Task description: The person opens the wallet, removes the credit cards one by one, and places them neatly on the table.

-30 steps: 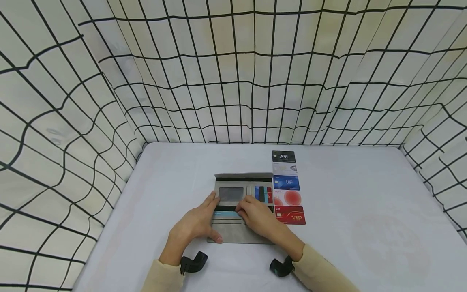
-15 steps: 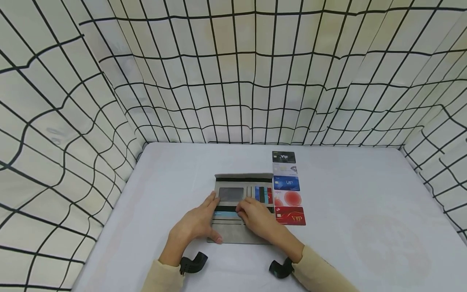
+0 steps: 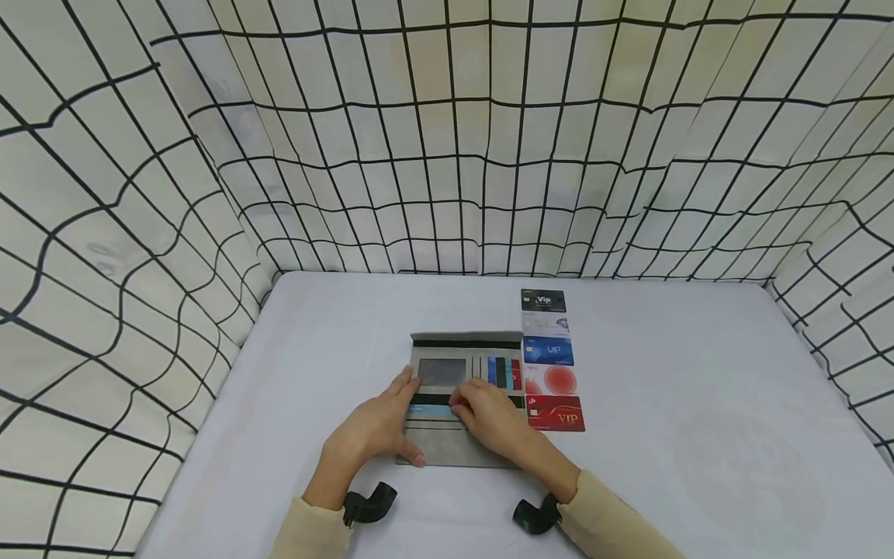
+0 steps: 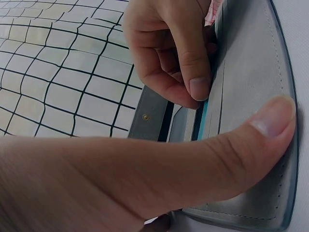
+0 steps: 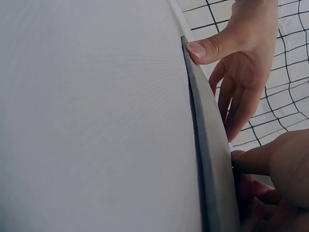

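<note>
A grey wallet [image 3: 457,450] lies unfolded on the white table, with a dark clear window [image 3: 442,373] and several coloured cards [image 3: 504,373] in its upper half. Across its middle, a light blue card [image 3: 429,410] shows as a strip in a long slot. My right hand [image 3: 492,415] pinches this card's edge between thumb and forefinger; the left wrist view has the fingertips right at the blue strip [image 4: 202,118]. With fingers spread and thumb stretched out, my left hand [image 3: 377,425] presses on the wallet's left side, the thumb near its lower corner.
A column of cards stands right of the wallet: a black card [image 3: 543,300], a silver one [image 3: 545,323], a blue one [image 3: 548,350], a white-and-red one [image 3: 552,380] and a red one [image 3: 555,413]. Black-and-white grid netting [image 3: 447,155] rises behind the table [image 3: 684,365].
Almost nothing differs. The right hand has shifted very slightly left along the light blue card, while the left hand and the wallet have stayed in place.
</note>
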Motion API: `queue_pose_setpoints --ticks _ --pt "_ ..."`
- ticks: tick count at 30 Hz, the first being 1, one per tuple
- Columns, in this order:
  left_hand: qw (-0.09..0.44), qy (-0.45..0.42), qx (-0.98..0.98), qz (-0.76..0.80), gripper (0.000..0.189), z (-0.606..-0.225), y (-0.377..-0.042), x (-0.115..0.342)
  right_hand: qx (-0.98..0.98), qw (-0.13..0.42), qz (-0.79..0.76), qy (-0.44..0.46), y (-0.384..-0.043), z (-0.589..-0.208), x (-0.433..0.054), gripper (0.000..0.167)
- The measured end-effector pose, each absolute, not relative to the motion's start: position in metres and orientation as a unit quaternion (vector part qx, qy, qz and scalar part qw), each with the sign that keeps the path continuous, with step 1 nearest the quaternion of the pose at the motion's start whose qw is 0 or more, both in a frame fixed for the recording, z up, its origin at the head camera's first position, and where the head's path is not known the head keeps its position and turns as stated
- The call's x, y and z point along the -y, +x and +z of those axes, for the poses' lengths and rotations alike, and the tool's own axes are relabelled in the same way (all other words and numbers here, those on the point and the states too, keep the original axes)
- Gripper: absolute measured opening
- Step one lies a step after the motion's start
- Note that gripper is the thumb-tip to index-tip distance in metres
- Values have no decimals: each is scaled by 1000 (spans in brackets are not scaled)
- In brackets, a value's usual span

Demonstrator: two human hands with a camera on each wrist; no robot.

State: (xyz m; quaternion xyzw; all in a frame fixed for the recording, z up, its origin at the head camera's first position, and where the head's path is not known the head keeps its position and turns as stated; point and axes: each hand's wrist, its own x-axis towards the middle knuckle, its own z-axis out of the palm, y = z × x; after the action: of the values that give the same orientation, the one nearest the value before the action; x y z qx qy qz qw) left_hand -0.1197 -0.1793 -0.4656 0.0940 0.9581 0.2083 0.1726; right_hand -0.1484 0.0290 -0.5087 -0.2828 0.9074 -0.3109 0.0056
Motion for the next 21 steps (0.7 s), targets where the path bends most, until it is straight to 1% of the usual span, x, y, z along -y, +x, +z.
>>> queue_pose_setpoints --ticks 13,21 --pt "176 95 -957 209 122 -465 -119 180 -916 46 -296 -267 -149 -510 -26 9" --pt "174 98 -958 204 122 -465 -119 180 -909 30 -317 -269 -149 -511 -28 9"
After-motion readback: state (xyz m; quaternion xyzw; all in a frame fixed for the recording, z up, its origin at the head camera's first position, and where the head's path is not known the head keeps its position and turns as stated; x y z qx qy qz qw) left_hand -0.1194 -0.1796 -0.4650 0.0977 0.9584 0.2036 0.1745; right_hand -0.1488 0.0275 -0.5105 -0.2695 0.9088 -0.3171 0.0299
